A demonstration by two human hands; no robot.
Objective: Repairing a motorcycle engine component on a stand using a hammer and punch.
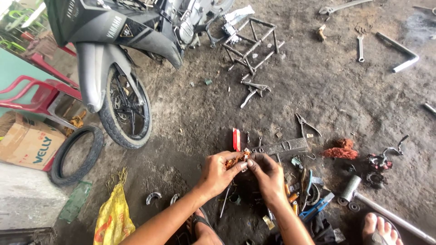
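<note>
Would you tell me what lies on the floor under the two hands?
Under the left hand and right hand, a thin metal rod pokes out; whatever lies directly beneath the palms is covered.

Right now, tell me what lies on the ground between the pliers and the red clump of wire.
In the head view, only bare dirty floor lies between the pliers and the red clump of wire; a small tan scrap lies beside the pliers' handles.
</note>
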